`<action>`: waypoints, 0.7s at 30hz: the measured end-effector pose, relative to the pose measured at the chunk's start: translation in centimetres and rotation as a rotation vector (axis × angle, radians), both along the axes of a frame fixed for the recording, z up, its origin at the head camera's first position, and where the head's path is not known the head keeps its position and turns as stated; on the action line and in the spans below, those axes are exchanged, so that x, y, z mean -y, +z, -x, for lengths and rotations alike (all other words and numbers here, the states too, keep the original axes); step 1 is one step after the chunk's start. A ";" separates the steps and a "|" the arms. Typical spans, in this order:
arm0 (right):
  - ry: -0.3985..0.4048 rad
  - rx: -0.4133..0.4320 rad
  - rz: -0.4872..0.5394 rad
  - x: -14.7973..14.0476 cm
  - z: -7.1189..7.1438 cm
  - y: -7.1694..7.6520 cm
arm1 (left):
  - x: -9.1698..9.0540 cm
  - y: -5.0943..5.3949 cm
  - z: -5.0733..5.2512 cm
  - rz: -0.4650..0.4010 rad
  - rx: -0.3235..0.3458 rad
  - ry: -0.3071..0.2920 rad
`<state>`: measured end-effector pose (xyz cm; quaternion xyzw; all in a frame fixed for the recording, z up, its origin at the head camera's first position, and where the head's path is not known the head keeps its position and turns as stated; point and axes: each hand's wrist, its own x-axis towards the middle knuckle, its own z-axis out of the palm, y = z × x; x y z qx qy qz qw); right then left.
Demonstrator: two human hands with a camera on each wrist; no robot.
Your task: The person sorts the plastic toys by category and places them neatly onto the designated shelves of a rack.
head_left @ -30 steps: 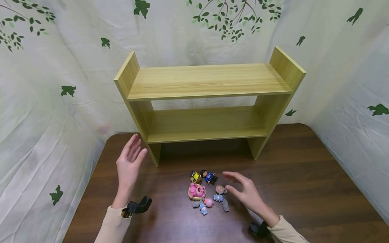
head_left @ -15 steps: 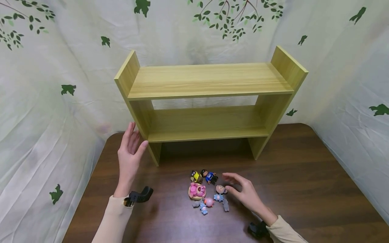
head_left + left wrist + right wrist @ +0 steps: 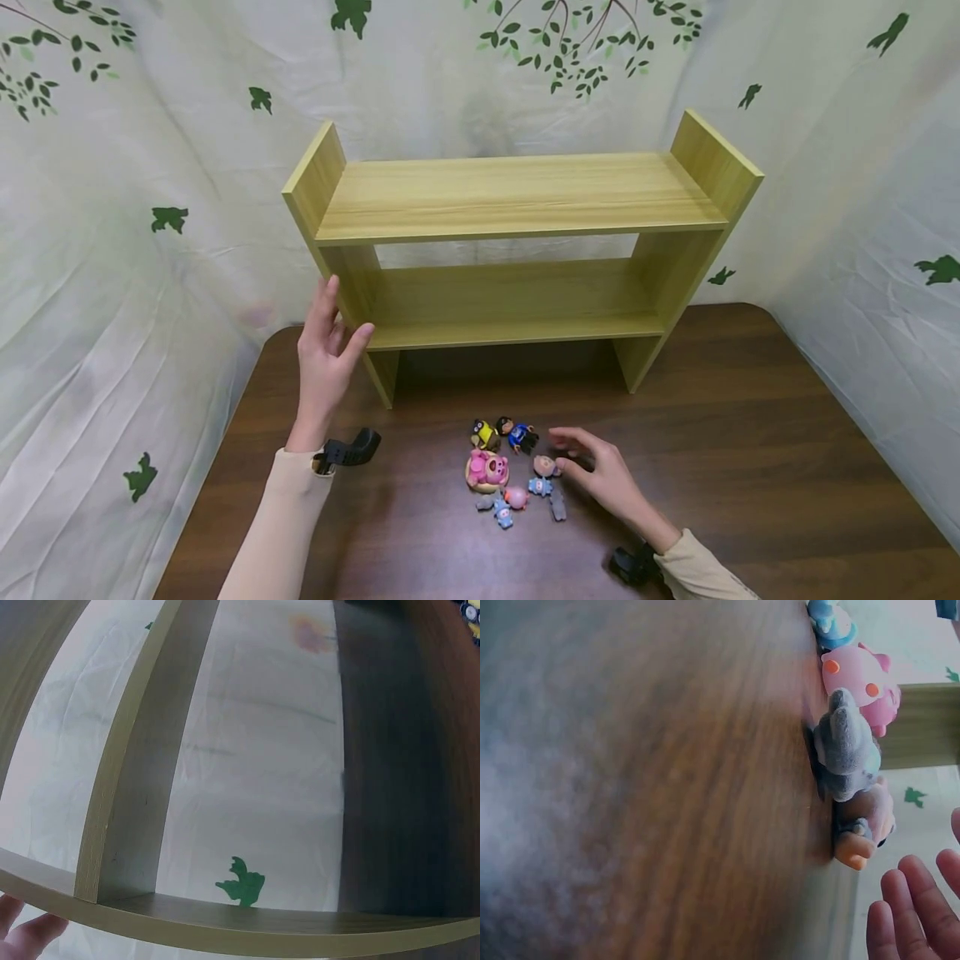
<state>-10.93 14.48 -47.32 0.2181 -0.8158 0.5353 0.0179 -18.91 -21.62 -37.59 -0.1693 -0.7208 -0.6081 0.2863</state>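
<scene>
Facing left across the surface [image 3: 765, 450], your right hand [image 3: 606, 477] has its fingers loosely bent and its thumb set apart, with nothing in its hold. Just left of the thumb tip lies the brown-headed figure [image 3: 545, 466]; the right wrist view shows a gap between it and your fingers, but whether the thumb touches it cannot be told. That short leftward line seems the relation that matters, since your right hand is clearly the nearer one. Slightly closer to you than that figure lies a blue figure [image 3: 540, 487], and beside it the grey figure [image 3: 558, 507], its long axis running roughly away from you. Farther left come the round pink figure [image 3: 516, 497] and the pink bear figure [image 3: 487, 471]. Well apart from all these, your left hand [image 3: 325, 371] holds nothing, fingers extended and thumb spread, at the left end of the shelf [image 3: 517, 196]; contact there cannot be told. The shelf stands beyond the figures, its long axis running left to right.
</scene>
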 end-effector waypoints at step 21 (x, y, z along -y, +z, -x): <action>0.037 0.002 -0.034 -0.8 1.4 -4.2 | -1.4 2.2 -0.2 0.285 -0.199 0.202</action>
